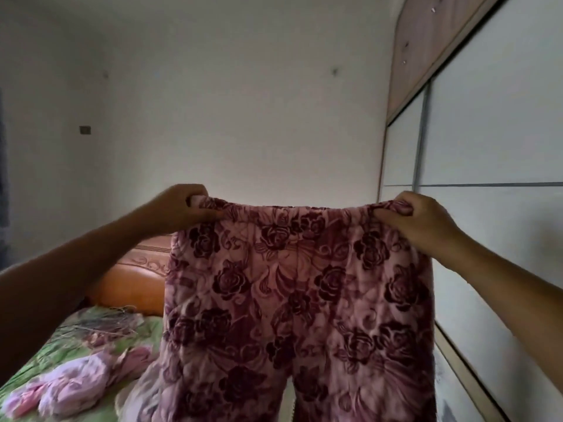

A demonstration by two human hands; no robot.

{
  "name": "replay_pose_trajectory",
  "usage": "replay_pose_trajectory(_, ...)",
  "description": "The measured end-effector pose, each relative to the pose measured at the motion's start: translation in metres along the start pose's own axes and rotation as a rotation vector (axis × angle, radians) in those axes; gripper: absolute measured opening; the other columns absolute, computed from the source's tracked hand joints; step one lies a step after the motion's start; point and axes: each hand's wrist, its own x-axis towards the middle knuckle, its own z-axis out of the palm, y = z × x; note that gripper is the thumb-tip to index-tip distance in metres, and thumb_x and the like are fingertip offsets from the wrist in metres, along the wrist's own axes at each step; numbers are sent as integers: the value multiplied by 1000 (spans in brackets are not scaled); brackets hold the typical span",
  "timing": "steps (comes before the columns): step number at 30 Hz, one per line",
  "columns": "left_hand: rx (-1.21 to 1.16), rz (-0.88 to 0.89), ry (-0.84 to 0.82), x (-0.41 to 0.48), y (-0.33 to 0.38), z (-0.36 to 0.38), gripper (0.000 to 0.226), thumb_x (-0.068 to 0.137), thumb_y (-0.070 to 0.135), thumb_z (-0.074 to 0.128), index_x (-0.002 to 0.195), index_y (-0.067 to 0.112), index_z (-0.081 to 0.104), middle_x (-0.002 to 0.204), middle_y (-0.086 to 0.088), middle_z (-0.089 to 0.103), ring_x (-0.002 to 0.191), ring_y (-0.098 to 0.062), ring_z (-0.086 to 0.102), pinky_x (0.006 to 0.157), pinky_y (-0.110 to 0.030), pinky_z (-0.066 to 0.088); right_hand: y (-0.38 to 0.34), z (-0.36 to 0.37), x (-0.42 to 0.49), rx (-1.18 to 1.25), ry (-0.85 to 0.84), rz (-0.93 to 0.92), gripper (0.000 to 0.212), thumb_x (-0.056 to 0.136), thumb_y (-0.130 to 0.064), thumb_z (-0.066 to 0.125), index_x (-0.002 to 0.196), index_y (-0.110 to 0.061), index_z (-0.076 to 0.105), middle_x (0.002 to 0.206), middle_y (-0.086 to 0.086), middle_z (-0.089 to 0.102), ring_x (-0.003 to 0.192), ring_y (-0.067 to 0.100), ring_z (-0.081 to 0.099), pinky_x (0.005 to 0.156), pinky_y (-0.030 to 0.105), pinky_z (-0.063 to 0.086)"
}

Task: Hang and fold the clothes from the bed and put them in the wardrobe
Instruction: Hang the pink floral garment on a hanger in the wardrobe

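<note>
A pair of pink trousers (pixel 292 300) with dark red roses hangs in front of me, held up by its elastic waistband. My left hand (pixel 179 208) pinches the waistband's left end. At the right end, my right hand (pixel 423 220) grips the bunched band. The two legs drop out of the frame at the bottom. The bed (pixel 61 354) with its green flowered cover lies low on the left. The wardrobe (pixel 487 147) with white sliding doors fills the right side.
A pale pink crumpled garment (pixel 79 385) lies on the bed near the front. Wire hangers (pixel 103 321) rest further back by the orange headboard (pixel 128 284). Upper brown cabinets (pixel 426 41) top the wardrobe. A bare white wall stands ahead.
</note>
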Motion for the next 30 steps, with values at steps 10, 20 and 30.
replay_pose_trajectory(10,-350,60,-200,106,63,155,31,80,29,81,75,9,58,75,-13,66,69,-22,66,58,-34,52,46,-34,-14,-309,255,110,26,88,-30,70,76,-15,53,68,1,61,66,16,57,57,27,40)
replay_pose_trajectory(20,-659,270,-342,173,131,236,26,79,24,82,75,9,60,64,1,66,61,-12,67,53,-22,49,44,-70,-29,-602,516,204,28,88,-27,70,74,-15,50,64,5,56,57,24,54,48,30,35)
replay_pose_trajectory(30,-957,478,-559,131,230,242,32,80,20,82,70,13,52,62,-4,65,61,-19,69,55,-29,52,-29,-118,-111,-775,682,303,26,87,-23,71,73,-12,52,67,2,59,62,14,57,55,29,42)
